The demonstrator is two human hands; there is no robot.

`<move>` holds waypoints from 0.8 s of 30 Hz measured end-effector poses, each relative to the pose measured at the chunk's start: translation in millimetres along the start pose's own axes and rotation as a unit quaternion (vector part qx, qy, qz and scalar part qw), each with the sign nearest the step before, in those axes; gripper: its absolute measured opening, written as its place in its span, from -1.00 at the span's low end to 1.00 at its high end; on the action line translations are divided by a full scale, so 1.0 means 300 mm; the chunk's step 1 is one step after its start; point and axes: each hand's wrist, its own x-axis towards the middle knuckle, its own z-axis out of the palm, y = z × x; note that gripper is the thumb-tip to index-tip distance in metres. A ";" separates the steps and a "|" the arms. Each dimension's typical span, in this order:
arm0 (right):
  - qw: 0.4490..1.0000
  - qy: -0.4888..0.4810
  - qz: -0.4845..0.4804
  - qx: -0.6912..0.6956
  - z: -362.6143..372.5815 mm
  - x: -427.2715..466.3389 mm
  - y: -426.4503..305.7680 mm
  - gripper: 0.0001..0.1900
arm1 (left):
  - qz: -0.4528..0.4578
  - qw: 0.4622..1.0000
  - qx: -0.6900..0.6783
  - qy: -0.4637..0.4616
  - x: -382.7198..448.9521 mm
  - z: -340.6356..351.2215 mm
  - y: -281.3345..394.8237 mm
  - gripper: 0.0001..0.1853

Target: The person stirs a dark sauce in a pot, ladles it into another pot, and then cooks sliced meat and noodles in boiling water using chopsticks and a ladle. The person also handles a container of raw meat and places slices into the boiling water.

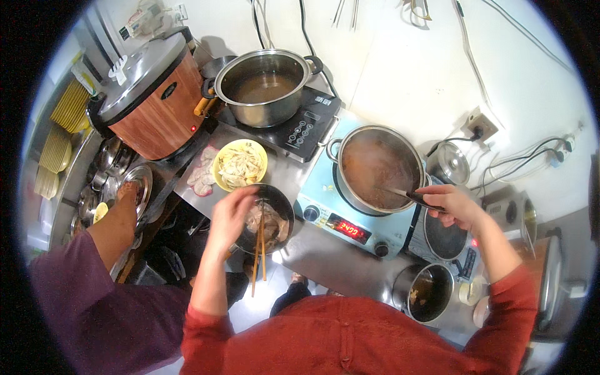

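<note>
My right hand [447, 201] grips the black handle of a metal-shafted utensil [398, 191], whose far end is under the brown liquid. The liquid fills a steaming steel pot [333, 149] on a light-blue induction cooker [318, 199] with a lit red display. Over the left edge of a black pan [291, 220], my left hand [229, 213] is blurred, and whether it pinches anything is unclear. Pale meat slices [276, 225] lie in that pan. A pair of wooden chopsticks [259, 255] rests in it, their ends sticking out towards me.
Behind the pan stand a yellow bowl of pale strips [240, 164] and pink-edged slices [203, 176]. A large pot [262, 115] sits on a black induction cooker [304, 136]. At left are a wood-patterned cooker [154, 115] and another person's arm [115, 222]. A dark pot [430, 293] stands front right.
</note>
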 end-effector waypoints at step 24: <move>0.953 0.114 -0.104 -0.260 -0.034 -0.071 -0.005 -0.63 | 0.083 0.874 0.474 -0.070 0.708 0.445 -0.053 -0.63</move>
